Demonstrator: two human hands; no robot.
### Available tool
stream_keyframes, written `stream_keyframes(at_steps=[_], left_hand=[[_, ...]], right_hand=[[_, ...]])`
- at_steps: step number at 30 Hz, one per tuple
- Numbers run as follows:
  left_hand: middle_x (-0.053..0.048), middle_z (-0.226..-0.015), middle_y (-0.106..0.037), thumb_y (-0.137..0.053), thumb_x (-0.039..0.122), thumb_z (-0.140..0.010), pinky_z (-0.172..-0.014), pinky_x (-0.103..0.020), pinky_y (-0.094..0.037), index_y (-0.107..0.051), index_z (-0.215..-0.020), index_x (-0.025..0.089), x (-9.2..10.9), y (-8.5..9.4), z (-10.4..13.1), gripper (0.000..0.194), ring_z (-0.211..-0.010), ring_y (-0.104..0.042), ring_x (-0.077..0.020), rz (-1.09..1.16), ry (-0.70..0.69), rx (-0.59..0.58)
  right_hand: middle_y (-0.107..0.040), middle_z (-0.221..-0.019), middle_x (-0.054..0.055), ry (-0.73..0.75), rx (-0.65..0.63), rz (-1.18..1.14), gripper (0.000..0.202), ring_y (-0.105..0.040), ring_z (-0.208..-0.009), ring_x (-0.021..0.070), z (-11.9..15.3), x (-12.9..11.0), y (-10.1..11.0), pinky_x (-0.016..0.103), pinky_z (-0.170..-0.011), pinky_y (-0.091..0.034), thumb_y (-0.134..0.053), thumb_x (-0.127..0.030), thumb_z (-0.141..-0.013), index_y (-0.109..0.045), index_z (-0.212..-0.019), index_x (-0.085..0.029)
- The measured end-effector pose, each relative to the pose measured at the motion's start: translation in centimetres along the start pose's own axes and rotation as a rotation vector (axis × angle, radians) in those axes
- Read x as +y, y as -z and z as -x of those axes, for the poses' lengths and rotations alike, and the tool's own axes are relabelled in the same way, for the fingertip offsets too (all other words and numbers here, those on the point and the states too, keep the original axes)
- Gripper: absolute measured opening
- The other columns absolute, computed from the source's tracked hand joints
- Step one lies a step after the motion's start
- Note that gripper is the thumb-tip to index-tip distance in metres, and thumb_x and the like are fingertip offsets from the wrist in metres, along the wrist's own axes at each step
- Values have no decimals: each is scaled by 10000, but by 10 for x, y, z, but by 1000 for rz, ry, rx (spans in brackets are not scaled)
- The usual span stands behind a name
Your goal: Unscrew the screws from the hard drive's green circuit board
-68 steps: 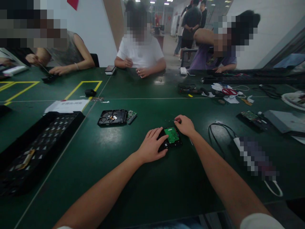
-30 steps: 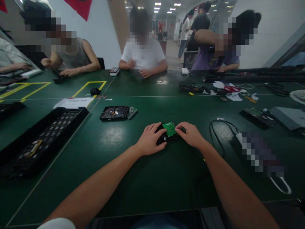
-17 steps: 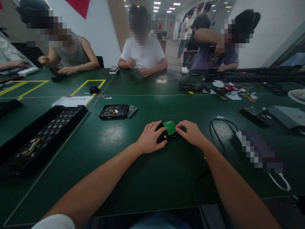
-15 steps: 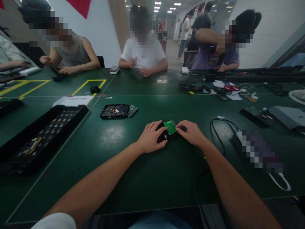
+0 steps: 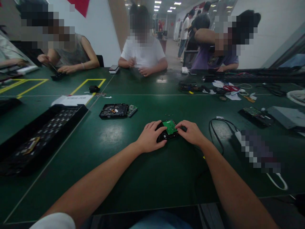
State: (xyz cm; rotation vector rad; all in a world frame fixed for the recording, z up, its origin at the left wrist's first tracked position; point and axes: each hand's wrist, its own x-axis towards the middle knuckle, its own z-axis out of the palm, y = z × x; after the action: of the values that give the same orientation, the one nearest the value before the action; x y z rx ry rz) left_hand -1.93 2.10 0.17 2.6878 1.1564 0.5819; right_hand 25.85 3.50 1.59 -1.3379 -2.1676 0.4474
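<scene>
In the head view a black hard drive (image 5: 161,136) lies on the green table, with a green circuit board (image 5: 169,127) on its upper face. My left hand (image 5: 150,137) grips the drive from the left, thumb along the near edge and fingers over the far side and top. From the right, my right hand (image 5: 190,132) has its thumb and fingertips pinched together at the board's right edge. Whatever sits between those fingertips is too small to make out. Several tiny bits, perhaps screws, lie just beyond the drive.
Another opened drive (image 5: 114,110) lies left of centre, a small circuit board (image 5: 132,110) against it. A long black tray (image 5: 71,112) occupies the left side. On the right are a cable (image 5: 216,136), a power strip (image 5: 239,136) and another drive (image 5: 257,117). Several people sit opposite.
The view has shifted very slightly. My right fingertips have moved a little at the board's edge; my left hand keeps its hold on the drive.
</scene>
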Motion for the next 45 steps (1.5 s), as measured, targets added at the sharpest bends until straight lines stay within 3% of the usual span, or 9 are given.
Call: stream_keyframes(at_steps=[22, 45], left_hand=[[-154, -1679, -393, -712, 497, -925, -1242, -624, -347, -553, -1530, 266, 0, 2, 0, 667, -1529, -396, -409, 39, 13, -18], [-165, -1672, -399, -713, 506, -921, -1238, -617, -356, -570, -1511, 249, 0, 4, -1, 659, -1523, -404, -408, 28, 4, -28]], right_hand=[[-786, -1046, 49, -72, -12, -66, 98, -721, -990, 233, 0, 0, -2, 408, -922, -530, -650, -216, -909, -721, -971, -243], [-763, -992, 54, -27, -16, 22, 65, -700, -946, 232, -4, -1, -3, 388, -882, -499, -641, -259, -949, -699, -940, -234]])
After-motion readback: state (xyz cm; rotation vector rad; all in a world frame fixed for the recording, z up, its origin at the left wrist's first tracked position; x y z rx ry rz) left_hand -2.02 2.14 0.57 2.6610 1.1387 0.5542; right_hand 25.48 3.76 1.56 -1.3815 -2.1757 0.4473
